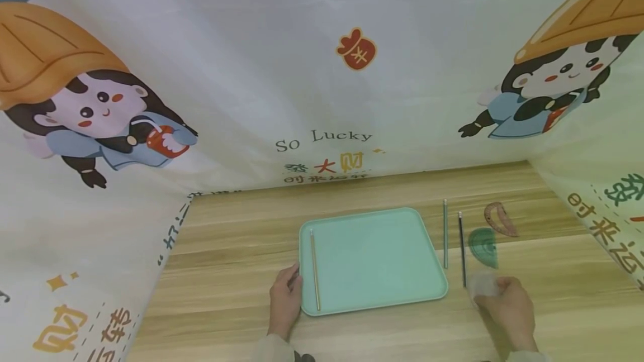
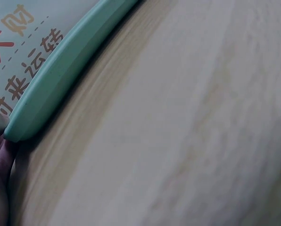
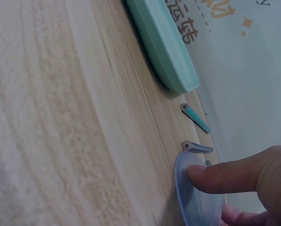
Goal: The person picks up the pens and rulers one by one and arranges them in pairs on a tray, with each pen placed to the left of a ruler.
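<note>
My left hand [image 1: 285,300] grips the left rim of a mint-green tray [image 1: 372,261], thumb at the rim and fingers beneath it. In the left wrist view the tray's outer wall [image 2: 60,75] shows beside the fingertips. A gold pencil [image 1: 315,270] lies in the tray along its left side. To the right of the tray, my right hand [image 1: 510,306] pinches a clear protractor [image 1: 484,285] near the lower end of a black pencil [image 1: 462,250]. The thumb presses the see-through protractor's [image 3: 185,188] face in the right wrist view; its lower part is out of frame.
A green pencil [image 1: 445,233] lies between the tray and the black pencil. Further right are a green protractor [image 1: 483,246] and a pinkish protractor [image 1: 508,227]. Printed cloth [image 1: 241,99] walls in the wooden table [image 1: 226,250] at the back and both sides.
</note>
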A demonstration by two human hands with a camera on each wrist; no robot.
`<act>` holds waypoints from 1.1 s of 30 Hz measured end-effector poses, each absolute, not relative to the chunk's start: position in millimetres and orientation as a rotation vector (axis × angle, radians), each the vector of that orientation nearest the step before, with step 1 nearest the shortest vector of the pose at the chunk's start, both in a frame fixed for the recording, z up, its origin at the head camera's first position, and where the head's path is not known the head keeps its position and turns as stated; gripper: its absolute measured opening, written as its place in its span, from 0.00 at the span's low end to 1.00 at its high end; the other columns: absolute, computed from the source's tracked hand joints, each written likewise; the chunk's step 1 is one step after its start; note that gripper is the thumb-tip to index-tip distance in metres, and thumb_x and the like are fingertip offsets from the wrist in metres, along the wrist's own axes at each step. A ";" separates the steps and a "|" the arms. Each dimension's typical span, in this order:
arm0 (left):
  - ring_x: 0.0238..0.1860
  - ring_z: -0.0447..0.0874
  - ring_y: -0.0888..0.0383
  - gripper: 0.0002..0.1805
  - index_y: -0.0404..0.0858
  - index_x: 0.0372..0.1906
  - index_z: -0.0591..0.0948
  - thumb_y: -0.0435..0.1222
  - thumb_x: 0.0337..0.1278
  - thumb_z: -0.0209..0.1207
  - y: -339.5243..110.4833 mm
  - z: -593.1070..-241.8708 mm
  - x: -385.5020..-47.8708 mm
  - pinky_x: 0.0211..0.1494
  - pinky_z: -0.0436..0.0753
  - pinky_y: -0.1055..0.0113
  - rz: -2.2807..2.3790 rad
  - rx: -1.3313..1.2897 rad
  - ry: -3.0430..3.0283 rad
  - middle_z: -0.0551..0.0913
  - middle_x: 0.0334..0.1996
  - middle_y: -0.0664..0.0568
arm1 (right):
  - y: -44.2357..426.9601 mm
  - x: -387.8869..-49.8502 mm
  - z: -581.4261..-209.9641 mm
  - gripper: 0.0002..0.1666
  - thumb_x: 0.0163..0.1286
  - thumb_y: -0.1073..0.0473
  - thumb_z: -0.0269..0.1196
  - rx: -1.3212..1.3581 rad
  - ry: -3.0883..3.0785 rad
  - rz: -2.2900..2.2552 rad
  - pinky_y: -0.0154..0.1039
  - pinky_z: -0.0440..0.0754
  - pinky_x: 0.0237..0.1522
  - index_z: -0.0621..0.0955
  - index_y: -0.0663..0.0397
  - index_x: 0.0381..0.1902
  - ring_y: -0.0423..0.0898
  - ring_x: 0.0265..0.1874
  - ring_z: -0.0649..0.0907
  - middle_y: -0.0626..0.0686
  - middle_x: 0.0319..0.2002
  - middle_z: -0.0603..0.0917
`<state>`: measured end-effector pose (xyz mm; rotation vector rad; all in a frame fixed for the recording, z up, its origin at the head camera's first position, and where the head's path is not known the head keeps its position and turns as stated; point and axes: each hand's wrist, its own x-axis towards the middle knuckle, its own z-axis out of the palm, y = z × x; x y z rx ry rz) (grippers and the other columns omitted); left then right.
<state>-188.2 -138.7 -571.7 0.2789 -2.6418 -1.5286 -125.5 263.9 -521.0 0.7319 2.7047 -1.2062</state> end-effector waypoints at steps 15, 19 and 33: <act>0.59 0.77 0.47 0.20 0.35 0.62 0.72 0.32 0.68 0.50 -139.0 -572.2 -189.0 0.64 0.81 0.61 -1.547 0.272 -2.642 0.77 0.56 0.44 | 267.4 -127.9 -523.5 0.33 0.57 0.64 0.64 0.768 2.647 -1.417 0.45 0.86 0.38 0.66 0.78 0.56 0.68 0.44 0.79 0.72 0.45 0.81; 0.60 0.77 0.47 0.20 0.35 0.63 0.72 0.32 0.68 0.49 -139.0 -572.0 -188.5 0.64 0.81 0.61 -1.555 0.273 -2.641 0.77 0.56 0.43 | 267.7 -128.9 -523.7 0.33 0.58 0.64 0.63 0.797 2.557 -1.501 0.57 0.81 0.51 0.65 0.76 0.58 0.69 0.49 0.77 0.68 0.43 0.83; 0.59 0.77 0.47 0.20 0.36 0.62 0.72 0.32 0.68 0.49 -139.7 -574.3 -189.3 0.64 0.81 0.62 -1.550 0.268 -2.639 0.77 0.55 0.44 | 273.7 -130.1 -527.0 0.39 0.60 0.60 0.67 0.850 2.164 -1.889 0.19 0.79 0.30 0.61 0.71 0.61 0.27 0.26 0.76 0.29 0.26 0.78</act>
